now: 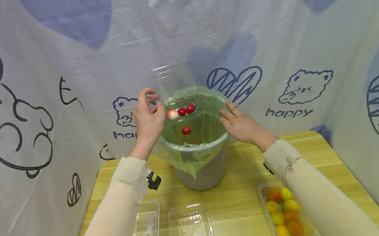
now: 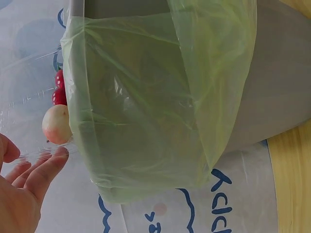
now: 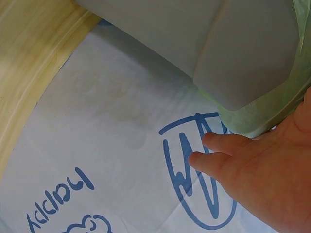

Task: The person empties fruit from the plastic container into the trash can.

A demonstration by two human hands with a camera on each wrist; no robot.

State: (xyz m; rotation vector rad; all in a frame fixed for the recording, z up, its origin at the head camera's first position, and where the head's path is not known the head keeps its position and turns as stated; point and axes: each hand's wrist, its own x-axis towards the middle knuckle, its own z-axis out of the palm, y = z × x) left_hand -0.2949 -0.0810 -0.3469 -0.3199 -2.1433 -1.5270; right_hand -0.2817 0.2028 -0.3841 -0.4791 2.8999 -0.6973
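My left hand [image 1: 149,116] pinches the side edge of a clear plastic box [image 1: 171,79], its lid raised, tilted over the bin's mouth. Inside the box sit a pale, pink-blushed fruit [image 1: 172,114] resembling a peach and two small red fruits [image 1: 186,110]; the left wrist view shows the pale fruit [image 2: 57,124] close to my fingertips. Lower, within the bin's opening, appears another red fruit [image 1: 186,130]. A grey bin [image 1: 204,172] lined with a green bag [image 1: 192,157] stands on the table. Against its right rim rests my right hand [image 1: 244,123], fingers extended, gripping nothing.
On the wooden table [image 1: 243,213], two clear plastic boxes lie at the front: one at left [image 1: 145,234], partly behind my left sleeve, and one near the middle [image 1: 192,234]. A clear tray [image 1: 267,215] of yellow and orange fruits is at right. Printed cloth [image 1: 173,20] surrounds the table.
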